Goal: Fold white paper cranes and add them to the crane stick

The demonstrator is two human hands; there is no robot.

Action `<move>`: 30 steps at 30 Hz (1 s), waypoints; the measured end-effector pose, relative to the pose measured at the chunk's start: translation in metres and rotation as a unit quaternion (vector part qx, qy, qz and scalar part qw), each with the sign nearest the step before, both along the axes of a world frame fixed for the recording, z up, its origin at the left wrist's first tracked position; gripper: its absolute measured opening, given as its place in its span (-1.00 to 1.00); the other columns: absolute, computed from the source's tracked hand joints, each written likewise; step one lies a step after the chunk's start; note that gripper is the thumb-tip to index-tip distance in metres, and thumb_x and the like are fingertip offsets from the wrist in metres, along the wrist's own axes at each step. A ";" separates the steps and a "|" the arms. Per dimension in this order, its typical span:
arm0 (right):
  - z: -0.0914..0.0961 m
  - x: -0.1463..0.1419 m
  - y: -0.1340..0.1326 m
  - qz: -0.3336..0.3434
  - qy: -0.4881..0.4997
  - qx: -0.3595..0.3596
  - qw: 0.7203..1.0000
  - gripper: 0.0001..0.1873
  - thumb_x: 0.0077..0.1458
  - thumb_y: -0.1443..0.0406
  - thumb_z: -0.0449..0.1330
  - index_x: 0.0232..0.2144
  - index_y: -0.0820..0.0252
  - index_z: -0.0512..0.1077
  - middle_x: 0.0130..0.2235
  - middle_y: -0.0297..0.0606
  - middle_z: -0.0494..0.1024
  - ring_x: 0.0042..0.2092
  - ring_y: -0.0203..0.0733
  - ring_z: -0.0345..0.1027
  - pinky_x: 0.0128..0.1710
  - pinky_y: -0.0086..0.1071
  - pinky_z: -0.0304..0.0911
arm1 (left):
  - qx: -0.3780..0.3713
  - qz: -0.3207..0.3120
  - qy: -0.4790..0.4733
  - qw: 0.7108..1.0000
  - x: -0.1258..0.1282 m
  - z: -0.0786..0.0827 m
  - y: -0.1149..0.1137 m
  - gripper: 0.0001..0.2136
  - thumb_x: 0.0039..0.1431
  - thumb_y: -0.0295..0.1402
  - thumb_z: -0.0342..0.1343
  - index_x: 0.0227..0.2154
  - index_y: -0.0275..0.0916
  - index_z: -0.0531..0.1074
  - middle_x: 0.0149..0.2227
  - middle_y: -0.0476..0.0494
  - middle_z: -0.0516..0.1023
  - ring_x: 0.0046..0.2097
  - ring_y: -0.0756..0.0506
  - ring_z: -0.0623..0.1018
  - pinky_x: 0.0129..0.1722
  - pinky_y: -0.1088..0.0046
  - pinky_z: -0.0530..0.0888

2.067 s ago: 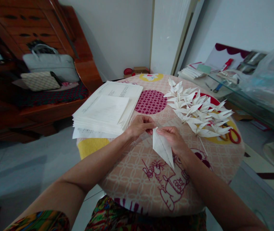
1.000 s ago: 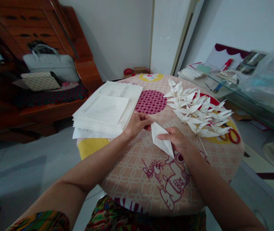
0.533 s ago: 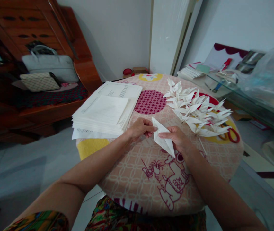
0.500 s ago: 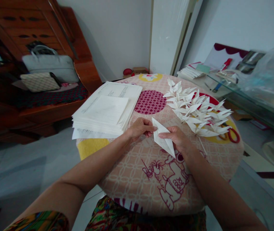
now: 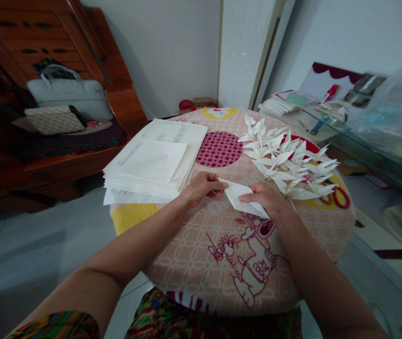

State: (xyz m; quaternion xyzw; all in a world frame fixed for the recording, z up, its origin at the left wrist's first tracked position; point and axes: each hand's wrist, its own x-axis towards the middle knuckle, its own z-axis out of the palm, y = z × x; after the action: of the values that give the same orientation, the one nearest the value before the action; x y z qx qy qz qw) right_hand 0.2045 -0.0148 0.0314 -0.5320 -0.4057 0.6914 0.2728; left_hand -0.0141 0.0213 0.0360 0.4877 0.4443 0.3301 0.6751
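A folded white paper (image 5: 238, 194), flat and roughly diamond-shaped, is held between my two hands above the round table (image 5: 193, 254). My left hand (image 5: 206, 187) pinches its upper left corner with thumb and fingertips. On the other side, my right hand (image 5: 266, 197) grips it with the thumb on top and the fingers hidden beneath. Several folded paper flowers (image 5: 282, 155) with pointed petals lie in a cluster beyond my right hand. A stack of printed paper (image 5: 144, 165) lies to the left, with a smaller sheet (image 5: 161, 160) on top.
Red-handled scissors (image 5: 341, 197) lie partly under the flowers near the table's right edge. A glass-topped stand (image 5: 356, 146) with a plastic bag (image 5: 391, 113) is at the right. A wooden bench (image 5: 77, 155) carrying a grey handbag (image 5: 69, 96) stands at the left.
The folded paper has turned in my hands, its lower tip swinging to the right so that it lies flatter. My right hand has shifted slightly right; both hands keep hold.
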 end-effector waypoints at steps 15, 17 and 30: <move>0.006 0.022 0.000 0.047 -0.072 0.065 0.994 -0.69 -0.10 0.12 0.37 -0.57 0.25 0.44 -0.58 -0.17 0.59 -0.65 -0.27 0.37 -0.67 -0.44 0.25 | 0.009 0.026 0.041 0.999 -0.014 -0.001 0.011 -0.76 0.01 -0.36 0.32 -0.63 -0.33 0.41 -0.65 -0.02 0.47 -0.64 0.10 0.40 -0.63 0.62 0.33; 0.007 0.027 0.000 0.039 -0.107 0.062 0.992 -0.67 -0.08 0.11 0.36 -0.59 0.22 0.41 -0.64 -0.23 0.54 -0.69 -0.32 0.30 -0.73 -0.48 0.13 | 0.009 -0.015 0.081 0.997 -0.017 0.000 0.012 -0.78 -0.01 -0.38 0.32 -0.62 -0.33 0.42 -0.64 -0.03 0.47 -0.63 0.08 0.42 -0.62 0.60 0.35; 0.011 0.014 -0.014 0.073 -0.592 0.306 0.742 -0.75 0.06 0.18 0.32 -0.57 0.18 0.47 -0.45 -0.20 0.54 -0.35 -0.14 0.38 -0.39 -0.34 0.11 | 0.399 -0.052 0.393 0.827 -0.018 -0.012 0.011 -0.87 -0.11 -0.45 0.34 -0.45 -0.26 0.53 -0.41 -0.09 0.56 -0.33 -0.07 0.50 -0.25 0.43 0.40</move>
State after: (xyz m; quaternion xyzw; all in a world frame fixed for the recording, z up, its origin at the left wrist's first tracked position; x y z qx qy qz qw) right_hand 0.2182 -0.0287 0.0427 -0.6911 -0.7128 0.0939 0.0745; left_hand -0.0319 0.0327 0.0243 0.8255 0.4756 0.2229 0.2066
